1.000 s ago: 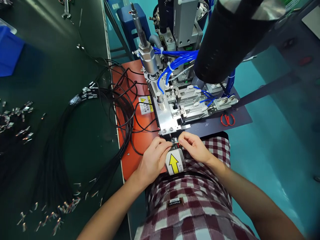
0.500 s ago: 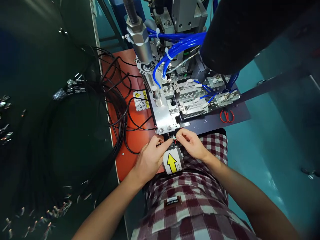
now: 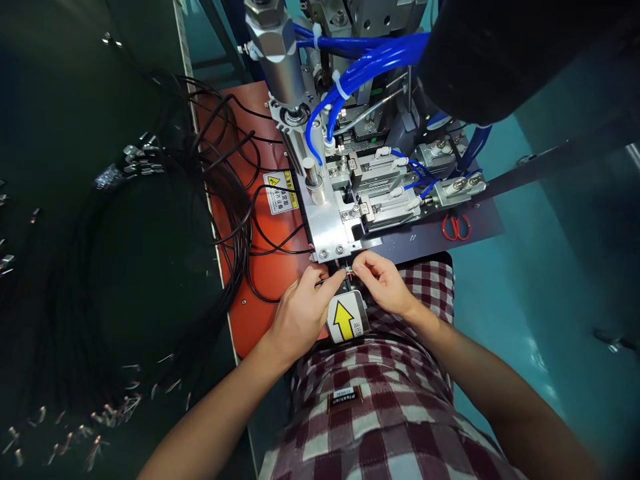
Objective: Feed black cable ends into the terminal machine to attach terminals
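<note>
At the front edge of a metal machine fixture (image 3: 327, 230), my two hands meet with fingertips nearly touching. My left hand (image 3: 303, 310) is closed, thumb against fingers, on what looks like a black cable's end; most of it is hidden. From that end fan thin coloured wires (image 3: 351, 272), red and pale ones among them. My right hand (image 3: 384, 285) pinches these wires between thumb and forefinger. Just below the fingers is a white label with a yellow arrow (image 3: 344, 321) on a machine part.
Black cables (image 3: 240, 247) loop over the orange plate (image 3: 265, 273) at left. A large cable bundle with bare wire ends (image 3: 115, 410) lies on the dark table. Blue air tubes (image 3: 370, 60) and cylinders stand behind the fixture. Red-handled scissors (image 3: 456, 228) lie at right.
The view has shifted slightly, so the machine appears a little higher. Both hands keep almost the same place and grip at the wires.
</note>
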Demonstrator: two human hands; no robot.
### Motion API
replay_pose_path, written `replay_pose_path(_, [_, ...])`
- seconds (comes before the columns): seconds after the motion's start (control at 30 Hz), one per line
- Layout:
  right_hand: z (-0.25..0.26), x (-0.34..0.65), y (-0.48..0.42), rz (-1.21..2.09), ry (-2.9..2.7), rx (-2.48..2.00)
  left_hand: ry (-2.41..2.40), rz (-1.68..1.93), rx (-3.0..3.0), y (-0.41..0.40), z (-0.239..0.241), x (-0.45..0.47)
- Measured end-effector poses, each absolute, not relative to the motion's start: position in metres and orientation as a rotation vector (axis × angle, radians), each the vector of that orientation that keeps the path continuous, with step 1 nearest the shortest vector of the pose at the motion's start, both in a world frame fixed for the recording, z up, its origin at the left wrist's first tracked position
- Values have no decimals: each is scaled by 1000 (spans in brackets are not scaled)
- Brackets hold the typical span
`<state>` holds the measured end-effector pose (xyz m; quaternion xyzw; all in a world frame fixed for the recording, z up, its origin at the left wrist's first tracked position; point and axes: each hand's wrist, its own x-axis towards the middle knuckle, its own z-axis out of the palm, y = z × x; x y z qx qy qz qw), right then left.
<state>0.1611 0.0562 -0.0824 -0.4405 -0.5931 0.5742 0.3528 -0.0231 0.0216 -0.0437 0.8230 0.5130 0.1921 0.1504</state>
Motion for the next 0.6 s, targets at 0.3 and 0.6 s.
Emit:
replay_pose_path(0.3, [-88, 161, 54, 1237, -1691, -1124, 1451, 545, 2385, 20, -45, -24])
replay_pose_path(0.6, [-90, 163, 56, 1025, -1840, -1047, 1469, 570, 2392, 20, -46, -24])
